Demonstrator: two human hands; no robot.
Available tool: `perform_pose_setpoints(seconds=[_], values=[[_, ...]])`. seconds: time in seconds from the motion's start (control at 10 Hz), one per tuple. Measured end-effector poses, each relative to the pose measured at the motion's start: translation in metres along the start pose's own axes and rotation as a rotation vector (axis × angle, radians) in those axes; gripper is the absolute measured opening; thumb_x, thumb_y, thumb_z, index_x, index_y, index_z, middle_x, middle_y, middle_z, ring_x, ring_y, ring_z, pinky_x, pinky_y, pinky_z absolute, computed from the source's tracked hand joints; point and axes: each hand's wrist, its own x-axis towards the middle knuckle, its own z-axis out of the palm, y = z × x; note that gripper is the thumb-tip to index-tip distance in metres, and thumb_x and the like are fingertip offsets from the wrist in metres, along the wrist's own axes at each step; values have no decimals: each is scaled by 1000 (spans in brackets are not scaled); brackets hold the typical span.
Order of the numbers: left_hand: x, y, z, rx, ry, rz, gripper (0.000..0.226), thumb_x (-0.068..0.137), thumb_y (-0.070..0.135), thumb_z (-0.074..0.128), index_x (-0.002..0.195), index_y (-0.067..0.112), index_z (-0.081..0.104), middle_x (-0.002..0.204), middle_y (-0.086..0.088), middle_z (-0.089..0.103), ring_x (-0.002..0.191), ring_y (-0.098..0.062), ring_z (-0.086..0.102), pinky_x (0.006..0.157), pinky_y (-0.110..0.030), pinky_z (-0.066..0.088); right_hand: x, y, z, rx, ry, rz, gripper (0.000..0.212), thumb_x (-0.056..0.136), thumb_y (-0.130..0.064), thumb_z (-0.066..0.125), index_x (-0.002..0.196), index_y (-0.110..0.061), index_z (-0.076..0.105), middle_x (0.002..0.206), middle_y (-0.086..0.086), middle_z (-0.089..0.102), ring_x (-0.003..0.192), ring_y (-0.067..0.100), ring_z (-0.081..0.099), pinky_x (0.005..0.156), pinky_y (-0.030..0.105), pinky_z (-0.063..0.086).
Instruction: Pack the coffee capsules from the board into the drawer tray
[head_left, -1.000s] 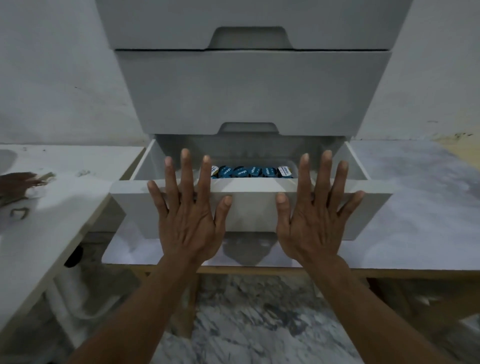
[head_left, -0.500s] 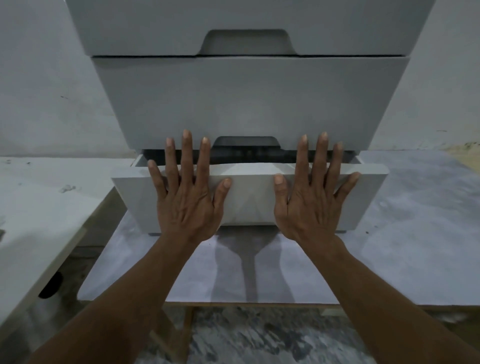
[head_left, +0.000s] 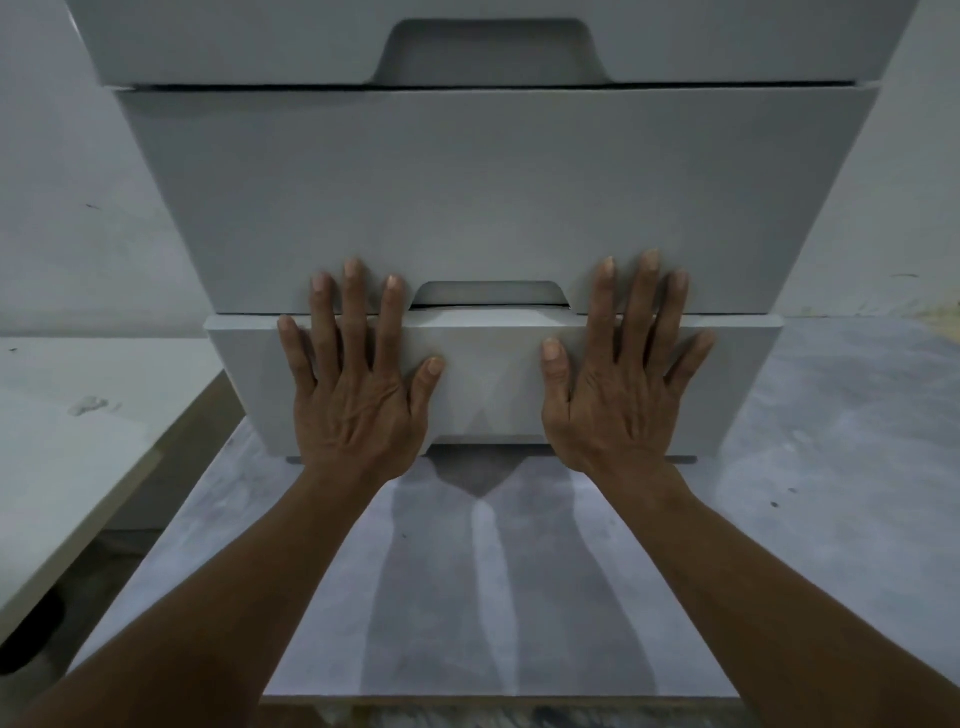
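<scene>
left hand (head_left: 358, 400): flat, fingers straight, pressing bottom drawer (head_left: 493, 374) front | right hand (head_left: 621, 395): likewise flat on it | bottom drawer: nearly flush under middle drawer (head_left: 493, 197), on grey counter (head_left: 831, 467) | coffee capsules: hidden, drawer interior out of sight

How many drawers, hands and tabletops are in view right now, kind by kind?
Drawers: 3 (top drawer, middle drawer, bottom drawer)
Hands: 2 (left hand, right hand)
Tabletops: 2 (grey table, white table)
Total: 7
</scene>
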Motion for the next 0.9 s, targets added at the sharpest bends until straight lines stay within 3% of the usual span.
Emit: perform_pose_setpoints(seconds=[0.3, 0.5, 0.9], values=[[5, -5, 33, 15, 155, 38, 82, 95, 60, 35, 151, 19, -10, 160, -18, -2, 146, -31, -12, 116, -54, -9, 2, 7, 38, 4, 148, -26, 75, 97, -53, 36, 155, -17, 5, 161, 16, 8, 148, 40, 4, 113, 68, 6], [-2, -7, 49, 13, 225, 43, 82, 95, 59, 34, 151, 18, -10, 159, -22, 8, 146, -44, 2, 118, -56, -3, -4, 9, 50, -27, 203, -42, 73, 96, -52, 37, 154, -14, 13, 159, 21, 16, 146, 42, 9, 113, 67, 8], [-14, -10, 19, -18, 86, 27, 79, 97, 58, 30, 153, 20, -10, 162, -8, -13, 149, -33, -10, 119, -57, 1, -13, 4, 20, -5, 105, -2, 75, 97, -53, 35, 155, -20, 1, 162, 14, 2, 150, 33, -2, 115, 65, 6]])
